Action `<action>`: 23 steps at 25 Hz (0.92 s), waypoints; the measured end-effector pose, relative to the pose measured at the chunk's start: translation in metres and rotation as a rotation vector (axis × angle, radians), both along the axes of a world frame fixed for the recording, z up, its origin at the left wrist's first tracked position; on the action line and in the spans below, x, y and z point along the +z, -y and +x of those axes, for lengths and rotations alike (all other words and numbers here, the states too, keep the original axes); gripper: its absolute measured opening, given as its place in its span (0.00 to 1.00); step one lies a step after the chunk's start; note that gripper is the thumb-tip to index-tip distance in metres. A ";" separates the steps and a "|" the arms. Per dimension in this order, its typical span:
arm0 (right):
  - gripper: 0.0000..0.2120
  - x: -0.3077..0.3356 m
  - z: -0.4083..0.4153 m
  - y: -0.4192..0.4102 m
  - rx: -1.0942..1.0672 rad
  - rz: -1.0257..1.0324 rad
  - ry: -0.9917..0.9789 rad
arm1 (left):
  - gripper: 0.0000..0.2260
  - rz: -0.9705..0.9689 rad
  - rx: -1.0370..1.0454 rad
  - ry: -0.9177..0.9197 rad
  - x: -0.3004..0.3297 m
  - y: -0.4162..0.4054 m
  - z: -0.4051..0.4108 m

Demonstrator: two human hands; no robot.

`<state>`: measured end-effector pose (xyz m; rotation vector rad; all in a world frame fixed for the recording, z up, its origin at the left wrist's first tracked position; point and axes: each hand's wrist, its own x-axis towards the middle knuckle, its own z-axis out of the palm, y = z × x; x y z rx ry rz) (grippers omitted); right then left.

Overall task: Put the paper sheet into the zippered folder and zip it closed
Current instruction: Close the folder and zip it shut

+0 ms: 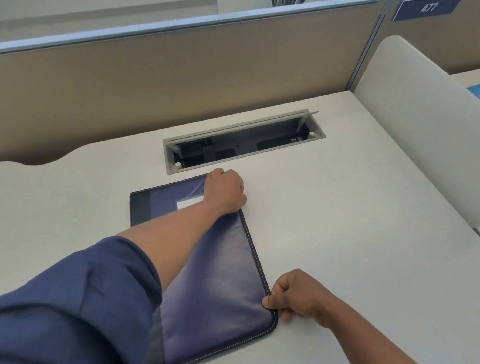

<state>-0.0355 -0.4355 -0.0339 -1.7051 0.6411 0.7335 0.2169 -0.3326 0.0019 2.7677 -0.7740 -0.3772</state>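
A dark blue zippered folder (222, 268) lies flat on the white desk, its black zipper edge running down the right side and round the near right corner. My left hand (225, 190) reaches across it and is closed on the far right corner. My right hand (291, 296) pinches the zipper edge at the near right corner; I cannot make out the pull itself. A white label window (188, 202) shows on the folder's face beside my left wrist. No loose paper sheet is in view.
An open cable tray (244, 142) is sunk into the white desk (343, 216) just beyond the folder. A beige partition (184, 66) closes off the back. A white divider panel (432, 137) stands at the right. My blue sleeve (65, 306) covers the folder's near left.
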 end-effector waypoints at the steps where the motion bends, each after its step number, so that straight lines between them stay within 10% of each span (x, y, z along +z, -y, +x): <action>1: 0.13 0.004 0.007 0.003 0.047 0.024 -0.031 | 0.04 0.004 0.004 -0.039 -0.002 0.002 0.002; 11: 0.13 0.013 0.131 -0.003 -0.199 -0.035 0.281 | 0.05 0.332 -0.313 -0.089 0.010 0.022 0.019; 23: 0.10 -0.006 0.131 -0.004 -0.297 0.047 0.285 | 0.04 0.175 -0.568 -0.205 -0.002 0.017 0.014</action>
